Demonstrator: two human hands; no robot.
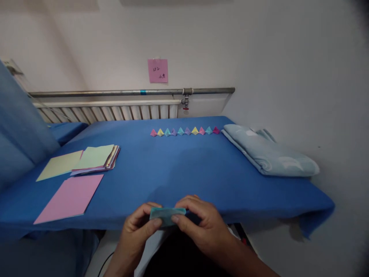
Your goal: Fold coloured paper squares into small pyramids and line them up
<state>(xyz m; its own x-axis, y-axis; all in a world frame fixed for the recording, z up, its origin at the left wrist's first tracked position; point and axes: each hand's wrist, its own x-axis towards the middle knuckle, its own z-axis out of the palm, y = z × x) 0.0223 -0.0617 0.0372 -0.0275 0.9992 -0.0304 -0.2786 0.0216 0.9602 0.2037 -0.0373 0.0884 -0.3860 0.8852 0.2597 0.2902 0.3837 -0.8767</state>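
Note:
Just off the front edge of the blue-covered table, a small folded piece of teal paper (166, 214) is held up between both hands. My left hand (137, 226) pinches its left end, thumb on the near face and fingers behind. The right end is gripped the same way by my right hand (201, 221). The fingers behind the paper are partly hidden. Farther back on the blue cloth (135, 165), a row of small folded paper shapes (180, 131) in pink, yellow, teal and purple stretches from side to side.
On the left lie a stack of coloured paper (93, 158), a pale yellow sheet (60, 164) and pink sheets (70, 200). A folded light-blue blanket (271, 152) rests at the right. Behind the table are a radiator (129, 111), a pipe (109, 94) and a pink wall note (157, 71).

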